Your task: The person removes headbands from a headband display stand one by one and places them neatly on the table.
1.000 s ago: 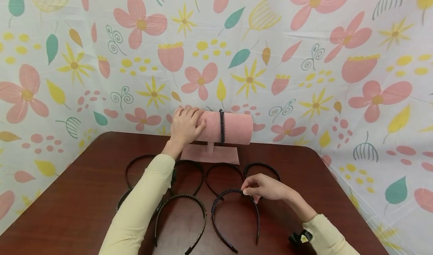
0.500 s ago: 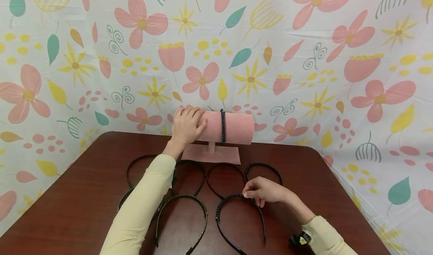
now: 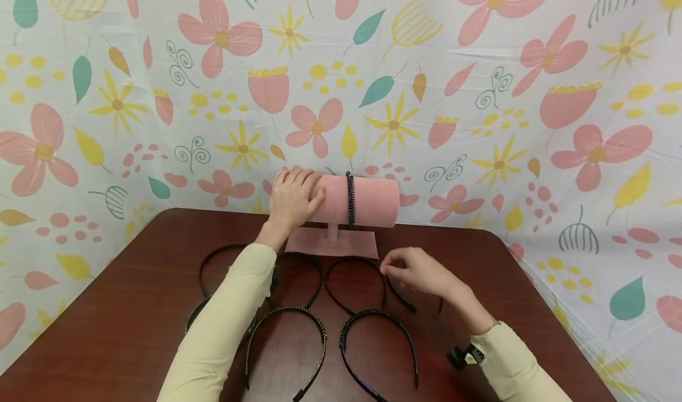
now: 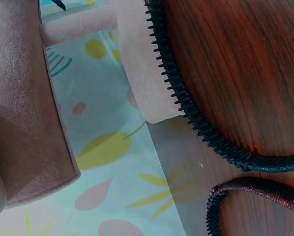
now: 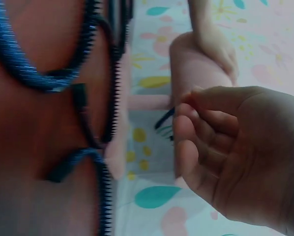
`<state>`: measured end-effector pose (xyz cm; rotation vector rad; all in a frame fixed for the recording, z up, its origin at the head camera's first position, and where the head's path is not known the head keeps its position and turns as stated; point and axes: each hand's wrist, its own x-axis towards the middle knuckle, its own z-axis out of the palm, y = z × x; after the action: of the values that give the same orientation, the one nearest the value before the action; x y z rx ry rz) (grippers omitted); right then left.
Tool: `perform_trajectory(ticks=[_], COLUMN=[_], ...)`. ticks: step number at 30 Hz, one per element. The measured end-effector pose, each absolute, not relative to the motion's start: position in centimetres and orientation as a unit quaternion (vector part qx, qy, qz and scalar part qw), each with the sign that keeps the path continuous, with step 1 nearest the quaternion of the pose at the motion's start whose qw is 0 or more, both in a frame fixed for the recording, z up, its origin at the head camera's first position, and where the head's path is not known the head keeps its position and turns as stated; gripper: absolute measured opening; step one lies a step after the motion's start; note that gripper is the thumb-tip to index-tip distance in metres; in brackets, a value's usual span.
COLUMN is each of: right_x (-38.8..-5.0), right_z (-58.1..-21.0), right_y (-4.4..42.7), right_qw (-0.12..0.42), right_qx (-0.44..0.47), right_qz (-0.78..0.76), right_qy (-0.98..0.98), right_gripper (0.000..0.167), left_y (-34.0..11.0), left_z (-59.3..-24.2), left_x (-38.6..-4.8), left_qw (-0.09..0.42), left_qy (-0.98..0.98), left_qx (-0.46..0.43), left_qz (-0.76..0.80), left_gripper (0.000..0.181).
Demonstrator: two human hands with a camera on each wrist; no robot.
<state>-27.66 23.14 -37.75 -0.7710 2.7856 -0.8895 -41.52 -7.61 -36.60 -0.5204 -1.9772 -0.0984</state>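
Note:
My left hand (image 3: 292, 195) holds the left end of a pink padded display stand (image 3: 375, 205), fingers over its top and thumb in front. A black toothed headband (image 3: 351, 201) circles the stand's roll. In the air just behind the front right headband (image 3: 374, 312), my right hand (image 3: 418, 272) has loosely bent fingers. The right wrist view shows nothing held in that hand (image 5: 250, 147). It partly covers the back right headband (image 3: 401, 296). The left wrist view shows the roll (image 4: 29, 123) and a toothed headband (image 4: 172, 83).
Several other dark headbands lie on the brown table (image 3: 106, 331), such as one at front centre (image 3: 290, 309) and one behind it (image 3: 353, 259). My left forearm (image 3: 224, 319) covers part of the left ones. A flowered cloth (image 3: 341, 52) hangs behind the table.
The right hand has let go of the front right headband, which now lies slightly further forward and right, and has risen away toward the back. The left hand stays on the stand.

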Motion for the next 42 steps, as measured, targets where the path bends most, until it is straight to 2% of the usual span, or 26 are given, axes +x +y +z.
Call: perform_trajectory(ticks=[4, 13, 20, 28, 32, 42], right_x=[-28.3, -30.0, -31.4, -32.8, -33.5, -34.4], right_z=[-36.4, -35.8, -36.1, -36.4, -36.6, -36.7], right_y=[22.5, 20.3, 18.5, 17.1, 16.5, 14.7], right_qw=[-0.019, -0.131, -0.161, -0.228, -0.240, -0.306], right_qx=[-0.254, -0.258, -0.237, -0.227, -0.217, -0.150], right_qz=[-0.276, -0.293, -0.322, -0.360, -0.379, -0.332], right_qy=[0.927, 0.911, 0.902, 0.876, 0.867, 0.880], right_gripper=[0.011, 0.012, 0.019, 0.019, 0.022, 0.041], left_y=[-7.6, -7.7, -7.6, -7.6, -7.6, -7.7], left_z=[-36.6, -36.5, -36.5, -36.6, -36.6, -36.7], left_x=[-41.6, -41.7, -41.6, -41.6, -41.6, -41.7], left_qw=[0.525, 0.528, 0.519, 0.514, 0.512, 0.512], left_qy=[-0.822, -0.820, -0.826, -0.829, -0.830, -0.830], left_qx=[-0.219, -0.217, -0.217, -0.217, -0.217, -0.218], left_qz=[-0.040, -0.039, -0.039, -0.042, -0.045, -0.040], left_gripper=[0.045, 0.046, 0.047, 0.046, 0.045, 0.047])
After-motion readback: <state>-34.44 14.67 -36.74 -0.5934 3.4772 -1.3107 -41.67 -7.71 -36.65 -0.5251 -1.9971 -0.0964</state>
